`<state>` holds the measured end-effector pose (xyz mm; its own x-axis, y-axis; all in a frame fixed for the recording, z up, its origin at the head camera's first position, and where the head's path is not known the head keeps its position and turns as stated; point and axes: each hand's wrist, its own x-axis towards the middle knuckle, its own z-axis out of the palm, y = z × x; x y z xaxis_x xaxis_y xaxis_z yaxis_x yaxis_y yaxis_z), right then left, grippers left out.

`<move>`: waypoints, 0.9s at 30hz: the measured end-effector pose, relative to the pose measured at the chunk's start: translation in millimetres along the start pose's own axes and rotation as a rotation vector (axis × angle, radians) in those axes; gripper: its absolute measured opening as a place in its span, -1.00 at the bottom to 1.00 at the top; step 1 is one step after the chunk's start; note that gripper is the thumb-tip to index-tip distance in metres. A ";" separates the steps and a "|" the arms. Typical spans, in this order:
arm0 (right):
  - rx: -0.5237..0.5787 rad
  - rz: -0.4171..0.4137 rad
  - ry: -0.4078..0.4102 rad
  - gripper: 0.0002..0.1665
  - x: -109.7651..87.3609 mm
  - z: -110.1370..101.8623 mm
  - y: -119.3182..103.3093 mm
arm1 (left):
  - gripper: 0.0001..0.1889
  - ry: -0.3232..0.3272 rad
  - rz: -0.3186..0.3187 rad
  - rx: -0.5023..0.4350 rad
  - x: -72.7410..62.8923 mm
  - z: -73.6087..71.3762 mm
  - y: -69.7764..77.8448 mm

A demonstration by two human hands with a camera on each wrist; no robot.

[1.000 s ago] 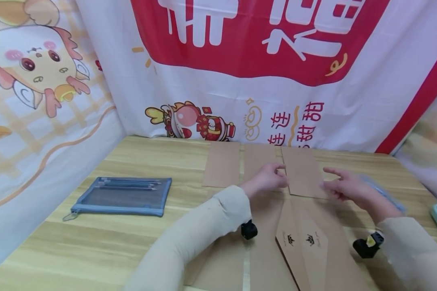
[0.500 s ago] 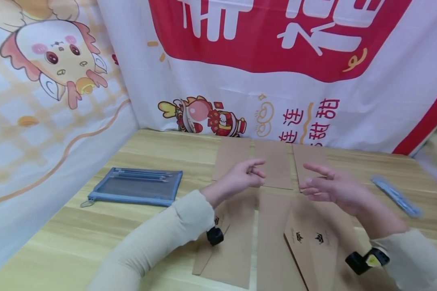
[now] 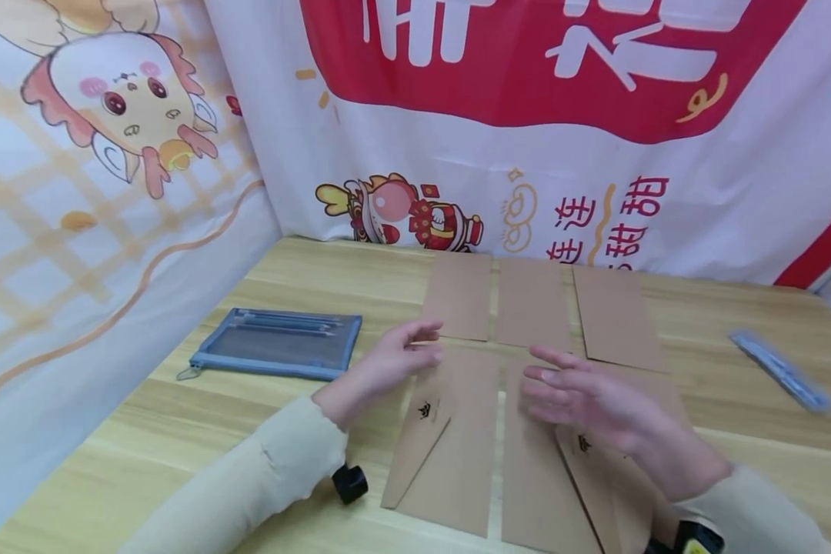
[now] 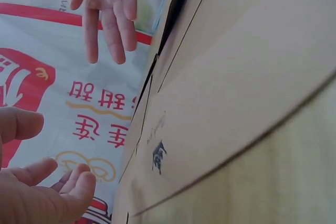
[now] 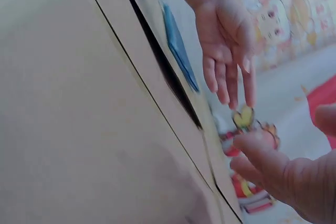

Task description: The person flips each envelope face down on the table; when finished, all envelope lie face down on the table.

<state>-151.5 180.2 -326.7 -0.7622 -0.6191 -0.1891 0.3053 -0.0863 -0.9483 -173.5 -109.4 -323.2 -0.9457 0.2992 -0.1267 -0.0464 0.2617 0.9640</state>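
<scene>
Brown kraft-paper envelopes lie in two rows on the table. The far row has a left envelope (image 3: 458, 296), a middle envelope (image 3: 532, 300) and a right envelope (image 3: 616, 315). Nearer lie a front left envelope (image 3: 460, 462) with a pointed flap and crown print, and a front right envelope (image 3: 536, 485), partly under my right arm. My left hand (image 3: 388, 365) hovers by the front left envelope, fingers loosely bent, holding nothing. My right hand (image 3: 595, 400) hangs over the front right envelope, fingers extended and holding nothing. Both wrist views show the palms facing each other.
A blue mesh zip pouch (image 3: 284, 346) with pencils inside lies on the wooden table (image 3: 201, 454) at the left. At the right lies a slim blue packet (image 3: 781, 371). A printed white-and-red cloth (image 3: 402, 138) hangs behind the table's far edge.
Both hands have drawn back from beside the far right envelope, moving left and toward me. The head view has shifted a little to the right. The envelopes seem to stay where they were.
</scene>
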 end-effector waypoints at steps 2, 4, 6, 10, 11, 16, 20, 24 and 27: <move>0.014 0.010 -0.008 -0.17 3.4 8.4 4.6 | -0.43 0.015 -0.018 -0.003 -8.6 -4.9 -3.9; 0.026 0.011 -0.018 -0.16 6.5 16.3 9.7 | -0.43 0.020 -0.022 -0.006 -16.0 -9.1 -8.9; 0.045 0.017 -0.031 -0.14 8.6 23.8 14.4 | -0.42 0.020 -0.043 -0.028 -23.5 -11.6 -14.5; 0.074 0.041 -0.039 -0.10 12.4 35.0 20.3 | -0.44 0.021 -0.094 -0.082 -36.3 -12.0 -24.9; 0.073 0.047 -0.034 -0.09 13.2 36.9 21.1 | -0.44 0.022 -0.108 -0.099 -38.1 -11.5 -27.2; 0.059 0.055 0.019 -0.13 16.7 42.5 23.6 | -0.46 0.002 -0.121 -0.183 -38.3 -8.6 -31.6; 0.037 0.048 0.050 -0.16 21.7 47.4 26.9 | -0.48 -0.011 -0.121 -0.209 -36.5 -8.0 -32.5; 0.005 0.047 0.064 -0.19 27.4 52.7 27.9 | -0.50 0.019 -0.121 -0.196 -36.6 -8.7 -34.6; -0.003 0.049 0.069 -0.22 31.8 57.3 26.7 | -0.53 0.065 -0.122 -0.199 -37.8 -10.1 -36.8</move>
<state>-134.8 113.5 -343.5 -0.7838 -0.5673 -0.2525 0.3415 -0.0543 -0.9383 -139.3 -139.5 -351.5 -0.9477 0.2152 -0.2358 -0.2179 0.1039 0.9704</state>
